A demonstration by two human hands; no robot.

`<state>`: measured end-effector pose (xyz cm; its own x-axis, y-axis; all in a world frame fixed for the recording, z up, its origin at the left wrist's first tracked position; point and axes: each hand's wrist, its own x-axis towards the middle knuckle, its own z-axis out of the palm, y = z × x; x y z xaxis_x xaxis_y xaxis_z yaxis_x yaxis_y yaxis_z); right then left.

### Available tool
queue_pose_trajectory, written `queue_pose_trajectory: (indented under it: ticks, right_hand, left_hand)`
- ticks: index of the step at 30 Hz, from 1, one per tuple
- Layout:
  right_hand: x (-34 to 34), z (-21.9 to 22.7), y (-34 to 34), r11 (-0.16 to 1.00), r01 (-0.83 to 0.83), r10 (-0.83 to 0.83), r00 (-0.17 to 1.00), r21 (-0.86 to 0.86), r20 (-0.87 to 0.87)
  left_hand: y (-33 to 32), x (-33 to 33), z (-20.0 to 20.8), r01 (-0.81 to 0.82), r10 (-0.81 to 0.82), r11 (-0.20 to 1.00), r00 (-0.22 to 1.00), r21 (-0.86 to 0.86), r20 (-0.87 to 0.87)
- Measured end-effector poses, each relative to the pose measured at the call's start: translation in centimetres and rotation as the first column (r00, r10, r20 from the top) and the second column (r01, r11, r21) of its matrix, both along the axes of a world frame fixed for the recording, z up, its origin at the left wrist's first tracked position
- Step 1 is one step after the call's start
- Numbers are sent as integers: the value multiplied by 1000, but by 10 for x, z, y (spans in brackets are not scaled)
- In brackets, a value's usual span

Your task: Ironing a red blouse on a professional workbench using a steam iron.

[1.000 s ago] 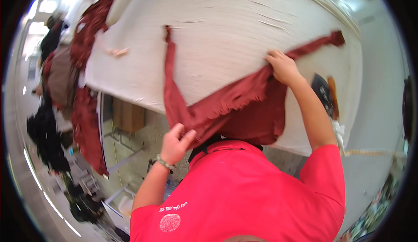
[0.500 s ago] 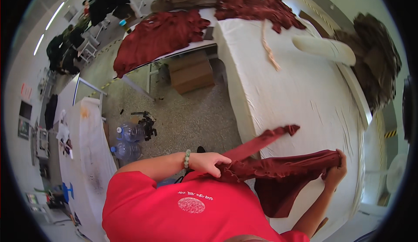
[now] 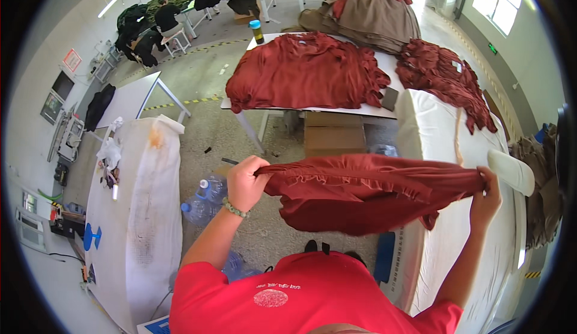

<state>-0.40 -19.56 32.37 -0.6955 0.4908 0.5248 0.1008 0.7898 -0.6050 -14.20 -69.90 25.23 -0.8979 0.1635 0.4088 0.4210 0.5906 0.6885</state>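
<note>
A dark red garment [image 3: 354,193] is stretched out in the air between my hands, its upper edge nearly level and the cloth sagging below. Seams with gathered edges run along its length; which part of the garment faces me I cannot tell. At its left end, my left hand [image 3: 244,184] grips the bunched fabric, with a beaded bracelet on that wrist. My right hand [image 3: 485,197] pinches the other end, over the white padded table [image 3: 448,256] on the right.
Ahead, a white table [image 3: 384,113] bears a spread pile of red garments [image 3: 306,72] and a green bottle [image 3: 256,32]. More red garments [image 3: 442,72] lie to its right. A stained padded board [image 3: 159,184] stands left, beside large water bottles [image 3: 207,199]. Far back sits a person [image 3: 168,18].
Both hands have risen and moved forward, pulling the garment out wide and off the padded table. My left hand has moved left; the view has tilted up and turned right.
</note>
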Motion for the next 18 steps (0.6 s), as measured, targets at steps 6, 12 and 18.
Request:
queue_pose_trajectory:
  ticks: [6,12,18]
  right_hand:
    - [-148,-8,-39,954,-297,296,954,28,50]
    - [-289,-18,-54,919,-394,394,919,3,-7]
    - [-413,-29,-45,891,-449,439,890,-69,-126]
  left_hand:
    - [-44,-85,-38,-275,275,933,961,234,34]
    - [-87,-173,-33,-429,446,895,858,121,-255]
    - [-110,-254,-7,-455,419,890,838,-25,-349]
